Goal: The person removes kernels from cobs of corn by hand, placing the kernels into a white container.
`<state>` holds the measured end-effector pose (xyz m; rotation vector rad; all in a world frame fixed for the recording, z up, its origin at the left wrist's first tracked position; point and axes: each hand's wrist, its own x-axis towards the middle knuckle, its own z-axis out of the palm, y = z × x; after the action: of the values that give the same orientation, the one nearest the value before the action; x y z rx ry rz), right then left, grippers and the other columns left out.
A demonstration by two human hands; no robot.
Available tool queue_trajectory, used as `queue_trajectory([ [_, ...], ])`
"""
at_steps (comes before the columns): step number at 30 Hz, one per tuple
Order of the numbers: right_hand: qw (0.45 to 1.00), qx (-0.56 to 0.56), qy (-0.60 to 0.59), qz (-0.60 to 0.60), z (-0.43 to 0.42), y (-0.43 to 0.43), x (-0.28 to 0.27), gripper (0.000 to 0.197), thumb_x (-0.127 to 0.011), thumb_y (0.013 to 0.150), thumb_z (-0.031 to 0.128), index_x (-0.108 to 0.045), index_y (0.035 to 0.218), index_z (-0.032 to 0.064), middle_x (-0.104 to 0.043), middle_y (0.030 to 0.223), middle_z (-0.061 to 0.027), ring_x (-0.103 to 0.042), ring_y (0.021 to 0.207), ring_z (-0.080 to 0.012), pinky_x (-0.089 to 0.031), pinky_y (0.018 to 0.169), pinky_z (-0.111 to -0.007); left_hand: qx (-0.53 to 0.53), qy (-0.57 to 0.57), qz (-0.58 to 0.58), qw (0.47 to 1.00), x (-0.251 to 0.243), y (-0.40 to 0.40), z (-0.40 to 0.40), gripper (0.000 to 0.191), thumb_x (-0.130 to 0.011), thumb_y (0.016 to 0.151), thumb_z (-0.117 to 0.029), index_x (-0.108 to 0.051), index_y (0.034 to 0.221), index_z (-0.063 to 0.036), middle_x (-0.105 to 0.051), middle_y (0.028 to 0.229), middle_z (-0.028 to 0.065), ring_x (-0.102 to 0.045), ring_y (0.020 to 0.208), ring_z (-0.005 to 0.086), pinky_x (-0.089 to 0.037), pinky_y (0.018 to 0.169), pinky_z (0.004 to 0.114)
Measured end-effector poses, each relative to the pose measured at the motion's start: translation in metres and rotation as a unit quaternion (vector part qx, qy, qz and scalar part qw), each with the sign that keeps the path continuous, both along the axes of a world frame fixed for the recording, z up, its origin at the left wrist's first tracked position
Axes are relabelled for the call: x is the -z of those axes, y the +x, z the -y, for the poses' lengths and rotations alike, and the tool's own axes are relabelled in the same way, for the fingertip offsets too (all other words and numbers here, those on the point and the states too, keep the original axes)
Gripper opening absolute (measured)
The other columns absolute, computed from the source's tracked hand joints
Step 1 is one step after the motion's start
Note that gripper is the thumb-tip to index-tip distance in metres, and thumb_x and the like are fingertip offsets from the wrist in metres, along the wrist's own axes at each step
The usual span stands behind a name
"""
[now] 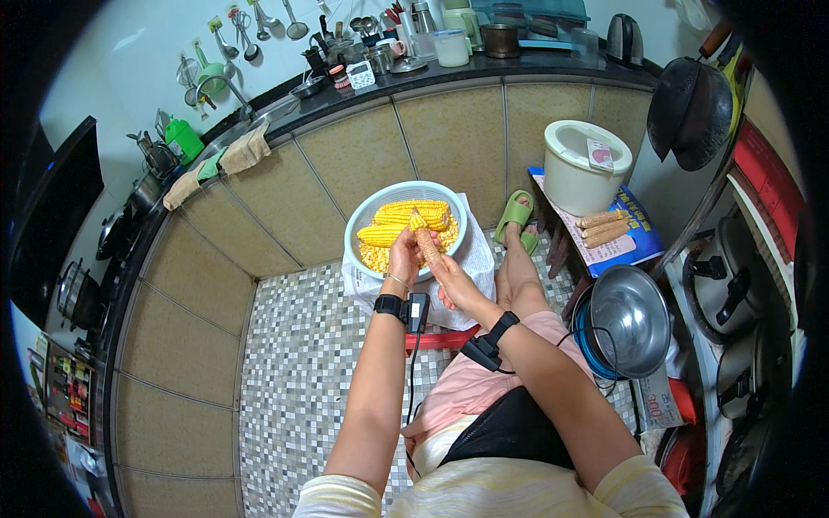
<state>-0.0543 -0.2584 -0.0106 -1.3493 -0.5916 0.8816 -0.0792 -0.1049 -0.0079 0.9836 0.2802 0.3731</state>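
Between my hands is a corn cob (428, 249), stripped bare along most of its length, with yellow kernels left only at its far tip. My left hand (404, 254) grips it near the tip. Lower down, my right hand (461, 282) is wrapped around the bare end. The cob is tilted over the near rim of a pale blue plastic basin (353, 241). Inside the basin, whole yellow corn ears (412, 212) rest on loose corn kernels (374, 258). Cloth or paper with print (478, 249) lies under the basin, above a red stool (447, 339).
At the right, stripped cobs (605, 234) and a lidded white bucket (583, 175) sit on a low bench. Stacked metal bowls (631, 322) stand close to my right knee. A dark counter (453, 72) with kitchenware runs along the wall. Black cables (412, 375) hang from my wrist devices.
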Motion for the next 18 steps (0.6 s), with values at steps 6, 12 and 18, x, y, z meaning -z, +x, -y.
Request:
queue_trajectory([
  [6, 1.0, -0.004, 0.0, -0.004, -0.0011, -0.0017, -0.0011, 0.036, -0.04, 0.095, 0.039, -0.041, 0.12, 0.0127, -0.046, 0.054, -0.0019, -0.04, 0.034, -0.0077, -0.03, 0.029, -0.02, -0.006, 0.048, 0.005, 0.999, 0.0042, 0.0011, -0.0026, 0.046, -0.028, 0.094, -0.033, -0.052, 0.108, 0.0045, -0.062, 0.098, 0.0154, -0.059, 0.093, 0.0242, -0.045, 0.088, 0.036],
  [12, 1.0, -0.006, -0.005, -0.012, 0.0002, 0.0, -0.0026, 0.036, -0.04, 0.095, 0.04, -0.041, 0.119, 0.0129, -0.045, 0.054, -0.0012, -0.04, 0.034, -0.0074, -0.03, 0.029, -0.02, -0.012, 0.018, -0.016, 1.0, -0.0016, 0.0002, 0.0006, 0.048, -0.024, 0.096, -0.033, -0.049, 0.112, 0.0048, -0.062, 0.099, 0.0168, -0.06, 0.094, 0.0243, -0.046, 0.088, 0.036],
  [18, 1.0, -0.011, 0.005, -0.02, 0.0004, 0.0004, -0.0024, 0.038, -0.04, 0.095, 0.041, -0.041, 0.119, 0.0118, -0.045, 0.055, -0.0011, -0.039, 0.034, -0.0066, -0.03, 0.029, -0.02, -0.021, 0.017, -0.017, 0.999, -0.0024, 0.0015, 0.0012, 0.046, -0.025, 0.096, -0.032, -0.048, 0.113, 0.0044, -0.062, 0.099, 0.0173, -0.06, 0.093, 0.0248, -0.046, 0.088, 0.037],
])
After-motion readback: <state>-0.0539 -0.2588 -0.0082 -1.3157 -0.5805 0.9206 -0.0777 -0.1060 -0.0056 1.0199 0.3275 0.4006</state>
